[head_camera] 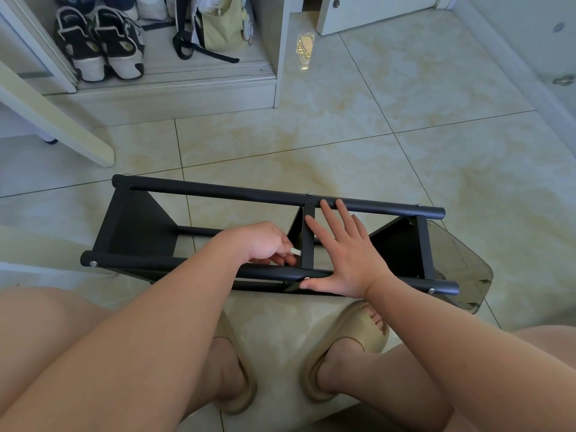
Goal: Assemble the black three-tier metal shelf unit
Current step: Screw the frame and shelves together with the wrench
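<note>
The black metal shelf unit lies on its side on the tiled floor in front of my knees, its round poles running left to right with three shelf panels between them. My left hand reaches inside the frame beside the middle panel and pinches a small pale part at the near pole. My right hand lies flat with fingers spread across the frame right of the middle panel, its thumb touching a silver screw on the near pole.
An open closet at the back left holds black-and-white shoes and a green bag. A smoky translucent plastic piece lies under the shelf's right end. My feet in beige slippers rest just below the frame. A white door stands behind.
</note>
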`<state>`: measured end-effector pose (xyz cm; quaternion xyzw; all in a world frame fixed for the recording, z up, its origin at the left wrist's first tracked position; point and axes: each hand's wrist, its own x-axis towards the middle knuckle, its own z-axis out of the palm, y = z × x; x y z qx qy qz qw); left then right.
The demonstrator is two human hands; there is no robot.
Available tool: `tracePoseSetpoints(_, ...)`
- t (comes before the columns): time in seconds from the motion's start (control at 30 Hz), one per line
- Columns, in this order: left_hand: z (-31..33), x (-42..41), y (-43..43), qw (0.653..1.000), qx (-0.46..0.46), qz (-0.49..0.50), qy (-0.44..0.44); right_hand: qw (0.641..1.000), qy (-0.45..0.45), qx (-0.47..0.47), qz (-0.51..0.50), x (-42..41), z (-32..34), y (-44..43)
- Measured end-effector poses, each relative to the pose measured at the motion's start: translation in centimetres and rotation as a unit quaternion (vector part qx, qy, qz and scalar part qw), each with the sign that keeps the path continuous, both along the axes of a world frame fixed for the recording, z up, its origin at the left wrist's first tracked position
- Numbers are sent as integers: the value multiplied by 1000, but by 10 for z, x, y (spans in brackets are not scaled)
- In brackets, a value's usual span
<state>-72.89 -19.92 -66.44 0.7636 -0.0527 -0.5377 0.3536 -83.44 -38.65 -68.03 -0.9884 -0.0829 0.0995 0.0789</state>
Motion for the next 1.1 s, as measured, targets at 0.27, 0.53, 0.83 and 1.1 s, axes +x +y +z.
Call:
tracePoseSetpoints(0.27,-1,-1,5,994,9,-77,-74,1000,0,-3,1,2,-1,-1)
tracePoseSetpoints(0.53,6,-2,2,981,49,-155,-106,1000,4,-4,2,2,-2,-3)
tracePoseSetpoints(0.83,23,3,-6,941,186,-181,-218,999,51,8,-11,11,2,-4)
tracePoseSetpoints(1.1,71,-13,-43,948,38,-25,-316,993,106,38,24,14,63,-61)
